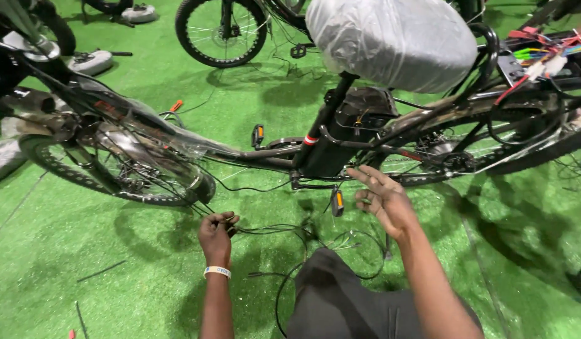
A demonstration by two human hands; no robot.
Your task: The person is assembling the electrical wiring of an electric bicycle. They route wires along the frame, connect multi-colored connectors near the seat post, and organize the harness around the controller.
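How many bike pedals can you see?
2. One pedal sticks up beside the black frame; the other pedal hangs low near the right hand. Other bikes' pedals may be hidden.

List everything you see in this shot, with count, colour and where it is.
Bicycle: one, black frame, standing across the middle.
Saddle: one, wrapped in clear plastic, top centre.
Pedals: two, black with orange reflectors, near the crank.
Loose cables: several, black, on the turf below the frame.
Coloured wire bundle: one, mixed colours, upper right.
Second bicycle wheel: one, black, top left of centre.
Artificial turf: green, covering the floor.
Wristband: one, white, on the left wrist.
Left hand: closed on a black cable.
Right hand: open, empty, beside the lower pedal.
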